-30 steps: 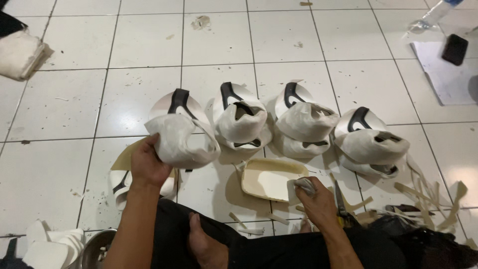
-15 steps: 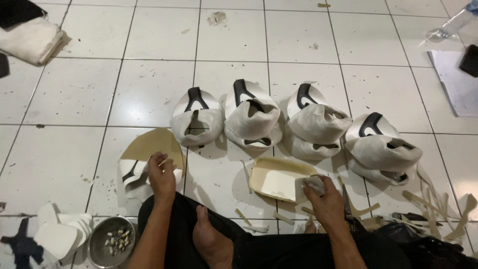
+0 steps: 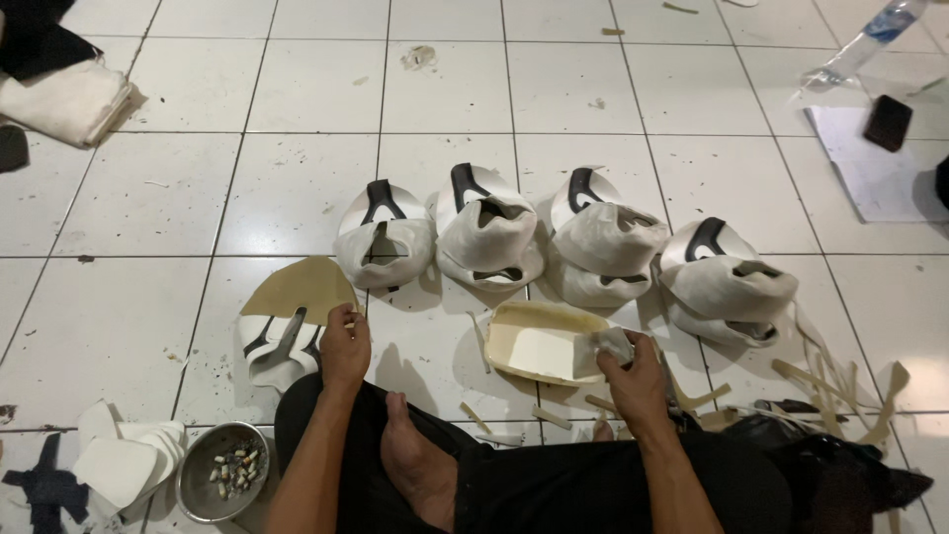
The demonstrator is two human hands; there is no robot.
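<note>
I sit cross-legged on a white tiled floor. My left hand (image 3: 345,348) rests on a flat white-and-black shoe upper piece (image 3: 277,341) that lies under a tan cut-out sheet (image 3: 297,289). My right hand (image 3: 633,381) is closed on a small crumpled white cloth (image 3: 613,344) at the right edge of a shallow cream tray (image 3: 539,341). Beyond my hands, a row of several white shoe uppers with black trim runs from the left one (image 3: 384,237) to the right one (image 3: 727,279), some stacked.
A metal bowl (image 3: 219,483) with small bits sits by my left knee, next to white offcuts (image 3: 124,460). Tan strips (image 3: 840,391) litter the floor at right. Folded cloth (image 3: 64,99) lies far left; paper (image 3: 870,163) and a bottle (image 3: 860,44) far right.
My left hand set the lifted shoe upper down at the left end of the row, then dropped onto the flat piece by my knee. My right hand stayed at the tray.
</note>
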